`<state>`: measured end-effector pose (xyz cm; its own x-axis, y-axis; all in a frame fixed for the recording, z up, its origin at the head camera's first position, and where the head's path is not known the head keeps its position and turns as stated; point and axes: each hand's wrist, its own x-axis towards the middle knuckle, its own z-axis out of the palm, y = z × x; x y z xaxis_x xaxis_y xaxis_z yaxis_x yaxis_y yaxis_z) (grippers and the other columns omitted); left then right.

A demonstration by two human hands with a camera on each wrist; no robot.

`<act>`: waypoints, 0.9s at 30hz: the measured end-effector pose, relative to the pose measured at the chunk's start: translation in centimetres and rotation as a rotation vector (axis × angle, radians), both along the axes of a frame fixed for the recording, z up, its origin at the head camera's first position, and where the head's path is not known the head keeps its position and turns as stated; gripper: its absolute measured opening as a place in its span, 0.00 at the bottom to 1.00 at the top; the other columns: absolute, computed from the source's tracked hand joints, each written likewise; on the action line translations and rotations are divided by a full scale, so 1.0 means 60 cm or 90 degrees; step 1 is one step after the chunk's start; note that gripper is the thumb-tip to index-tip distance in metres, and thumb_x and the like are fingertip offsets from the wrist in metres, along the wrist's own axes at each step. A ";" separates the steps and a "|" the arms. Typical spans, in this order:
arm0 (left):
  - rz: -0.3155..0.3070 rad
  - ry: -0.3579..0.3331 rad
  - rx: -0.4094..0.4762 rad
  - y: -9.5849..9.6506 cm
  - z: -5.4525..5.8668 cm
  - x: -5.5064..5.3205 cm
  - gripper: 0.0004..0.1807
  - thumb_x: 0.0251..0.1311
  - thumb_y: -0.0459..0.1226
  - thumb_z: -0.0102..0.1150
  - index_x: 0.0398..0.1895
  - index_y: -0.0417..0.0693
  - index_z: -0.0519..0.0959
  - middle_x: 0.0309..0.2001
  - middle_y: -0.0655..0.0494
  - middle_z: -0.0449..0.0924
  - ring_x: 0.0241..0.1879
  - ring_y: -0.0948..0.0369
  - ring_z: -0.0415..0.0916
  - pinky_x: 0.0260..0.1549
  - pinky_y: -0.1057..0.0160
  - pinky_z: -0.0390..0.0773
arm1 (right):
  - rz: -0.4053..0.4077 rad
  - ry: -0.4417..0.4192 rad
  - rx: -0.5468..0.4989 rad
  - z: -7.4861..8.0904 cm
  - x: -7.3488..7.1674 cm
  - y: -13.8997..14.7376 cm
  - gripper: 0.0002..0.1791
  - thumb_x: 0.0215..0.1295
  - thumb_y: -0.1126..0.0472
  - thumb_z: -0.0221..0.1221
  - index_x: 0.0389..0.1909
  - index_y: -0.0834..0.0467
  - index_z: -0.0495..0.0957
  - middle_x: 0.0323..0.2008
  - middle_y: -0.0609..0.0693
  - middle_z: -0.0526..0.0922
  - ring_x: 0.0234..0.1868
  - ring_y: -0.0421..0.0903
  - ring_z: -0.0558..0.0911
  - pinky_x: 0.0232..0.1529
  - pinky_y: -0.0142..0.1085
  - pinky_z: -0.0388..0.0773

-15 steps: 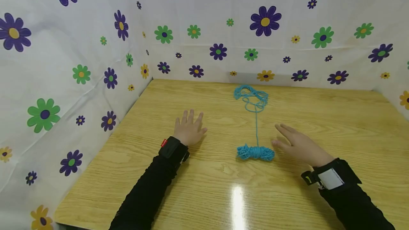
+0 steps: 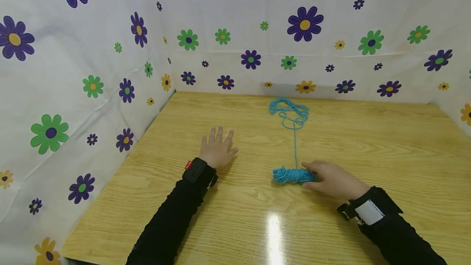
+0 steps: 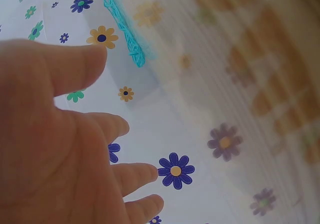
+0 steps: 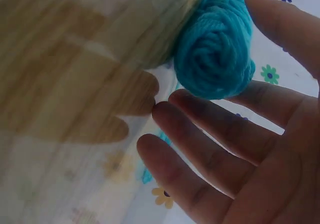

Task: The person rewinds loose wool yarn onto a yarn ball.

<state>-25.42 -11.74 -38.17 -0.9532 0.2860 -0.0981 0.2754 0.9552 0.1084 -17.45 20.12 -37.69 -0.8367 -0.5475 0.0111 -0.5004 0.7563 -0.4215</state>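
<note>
"The yarn bundle is lying near on the bench, its strand running to far loops."
"And the left hand?"
"Splaying its fingers, while the right hand is straddling the bundle's right end (fingers loosely extended)."

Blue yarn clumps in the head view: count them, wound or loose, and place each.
2: the wound bundle, its right end partly covered by the right hand, and the loose tangle farther back on the table. A strand joins them. None seems hidden.
</note>
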 end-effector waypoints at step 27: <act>0.002 -0.004 0.019 0.005 0.018 0.013 0.33 0.70 0.52 0.37 0.73 0.51 0.44 0.71 0.38 0.39 0.69 0.43 0.32 0.63 0.40 0.40 | -0.023 0.021 -0.063 0.004 0.001 -0.008 0.13 0.56 0.61 0.63 0.41 0.63 0.79 0.35 0.50 0.81 0.34 0.43 0.77 0.34 0.43 0.77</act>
